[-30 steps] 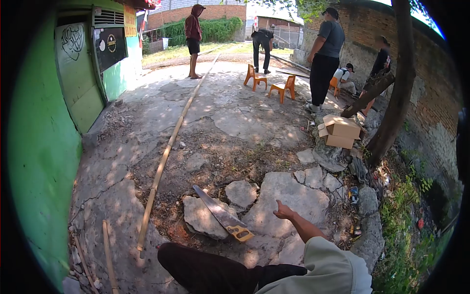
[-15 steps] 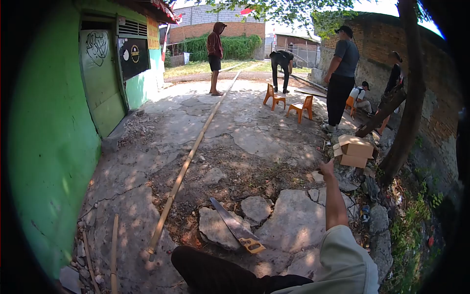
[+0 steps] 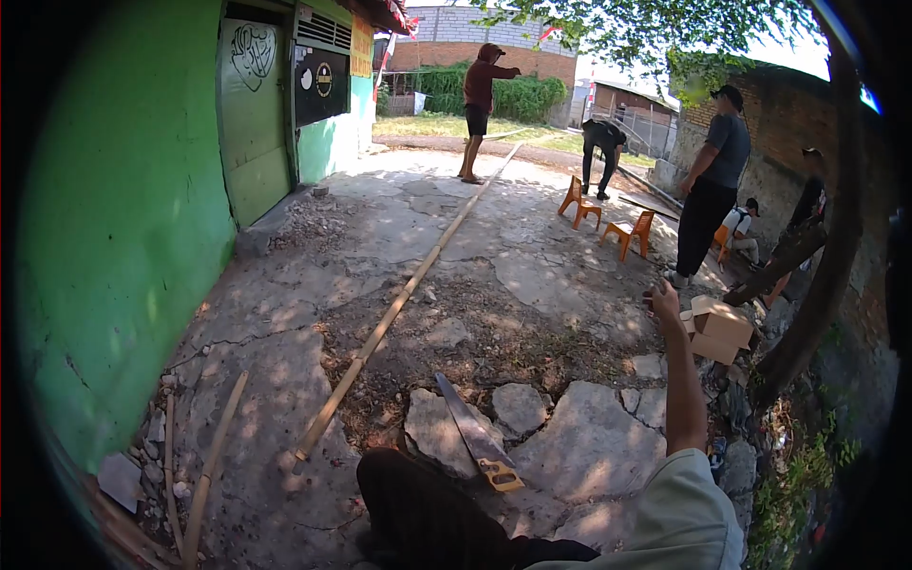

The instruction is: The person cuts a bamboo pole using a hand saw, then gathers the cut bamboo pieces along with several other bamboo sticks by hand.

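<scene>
My right hand [image 3: 664, 300] is raised at the end of my outstretched arm, just left of an open cardboard box [image 3: 719, 328] in the view. Its fingers are partly bent and apart, and nothing shows in them. Below, a handsaw [image 3: 475, 432] with a yellow handle lies across a broken concrete slab [image 3: 437, 433], close to my knee. A long bamboo pole [image 3: 407, 293] runs over the ground from near my knee towards the back. My left hand does not show.
Two orange chairs [image 3: 629, 235] stand farther back. Several people are around, one in a maroon hood [image 3: 480, 90] with an arm stretched out. Bamboo strips [image 3: 214, 463] lie at the lower left beside the green wall [image 3: 133, 237]. A tree trunk [image 3: 831, 256] leans at the right.
My right arm has risen and reached farther forward, and its fingers have loosened from pointing. The view has swung left. The hooded person has lifted an arm.
</scene>
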Motion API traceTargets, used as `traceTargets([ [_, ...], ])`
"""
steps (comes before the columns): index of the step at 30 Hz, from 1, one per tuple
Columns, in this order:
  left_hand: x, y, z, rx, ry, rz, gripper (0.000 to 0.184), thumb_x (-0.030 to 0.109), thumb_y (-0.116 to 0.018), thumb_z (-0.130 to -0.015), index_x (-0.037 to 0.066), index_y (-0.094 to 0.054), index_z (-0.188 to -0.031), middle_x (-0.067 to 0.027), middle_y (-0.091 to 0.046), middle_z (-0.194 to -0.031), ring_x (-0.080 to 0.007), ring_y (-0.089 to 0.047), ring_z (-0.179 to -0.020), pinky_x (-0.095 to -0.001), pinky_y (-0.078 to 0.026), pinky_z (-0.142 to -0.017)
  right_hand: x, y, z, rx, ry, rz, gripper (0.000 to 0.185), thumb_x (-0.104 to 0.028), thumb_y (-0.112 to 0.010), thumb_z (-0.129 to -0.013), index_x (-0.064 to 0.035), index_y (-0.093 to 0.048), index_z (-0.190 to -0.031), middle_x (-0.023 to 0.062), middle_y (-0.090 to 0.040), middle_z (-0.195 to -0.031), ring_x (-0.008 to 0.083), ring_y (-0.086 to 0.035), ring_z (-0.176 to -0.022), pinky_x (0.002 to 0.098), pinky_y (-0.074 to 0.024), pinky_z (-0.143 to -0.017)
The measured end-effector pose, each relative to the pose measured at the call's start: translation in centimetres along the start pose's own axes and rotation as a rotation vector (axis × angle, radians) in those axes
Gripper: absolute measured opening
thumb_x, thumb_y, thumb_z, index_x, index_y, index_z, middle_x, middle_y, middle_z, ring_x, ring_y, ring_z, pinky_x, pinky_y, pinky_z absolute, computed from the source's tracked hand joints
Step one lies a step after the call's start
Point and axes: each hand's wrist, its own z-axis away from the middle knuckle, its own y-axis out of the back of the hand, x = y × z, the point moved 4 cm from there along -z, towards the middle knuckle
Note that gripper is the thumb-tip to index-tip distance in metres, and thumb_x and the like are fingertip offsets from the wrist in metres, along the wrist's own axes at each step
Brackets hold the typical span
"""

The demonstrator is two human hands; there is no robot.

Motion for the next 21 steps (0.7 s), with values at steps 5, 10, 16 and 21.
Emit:
traceTargets([
  [5, 1.3, 2.3, 2.5, 0.535, -0.236, 0.329, 0.039, 0.015, -0.069, -0.065, -0.004, -0.06, -0.099, -0.0253, -0.065, -0.078, -0.0463, -0.064, -0.076, -0.053, -0.052, -0.067, -1.1, -21.6, 16.6, -0.641, 0.09, -0.203, 0.047, -0.021, -0.052, -0.102, -0.0066, -0.042, -0.146, 0.0082, -0.068, -0.1, 0.0165, -0.066, -0.094, 0.0308, -0.0508, -0.08],
  [10, 10.3, 9.9, 8.7, 0.494, -0.196, 0.345, 0.04, 0.02, -0.074, -0.07, -0.002, -0.064, -0.101, -0.0231, -0.065, -0.08, -0.0407, -0.066, -0.077, -0.0484, -0.052, -0.071, -6.6, -39.8, 39.2, -1.268, 0.352, -0.222, 0.045, -0.019, -0.049, -0.105, -0.005, -0.039, -0.146, 0.0102, -0.066, -0.11, 0.0169, -0.063, -0.104, 0.0341, -0.0502, -0.09],
  [16, 15.2, 10.0, 8.5, 0.362, -0.371, 0.537, 0.038, 0.012, -0.073, -0.067, -0.001, -0.065, -0.102, -0.0219, -0.067, -0.087, -0.0378, -0.067, -0.081, -0.0441, -0.052, -0.072, -15.3, -45.8, 55.2, -1.422, -0.177, -0.75, 0.069, -0.037, -0.048, -0.105, -0.013, -0.01, -0.157, 0.0158, -0.046, -0.143, 0.0228, -0.058, -0.115, 0.0357, -0.0485, -0.093],
  [21, 14.4, 5.5, 5.6, 0.324, -0.596, 0.448, 0.054, 0.024, -0.073, -0.077, -0.002, -0.061, -0.122, -0.0254, -0.066, -0.112, -0.0374, -0.064, -0.103, -0.0446, -0.05, -0.088, -15.3, -41.7, 54.3, -1.31, -0.026, -0.862, 0.054, -0.033, -0.047, -0.106, -0.0085, -0.027, -0.15, 0.0093, -0.056, -0.122, 0.0174, -0.06, -0.106, 0.0336, -0.0484, -0.088],
])
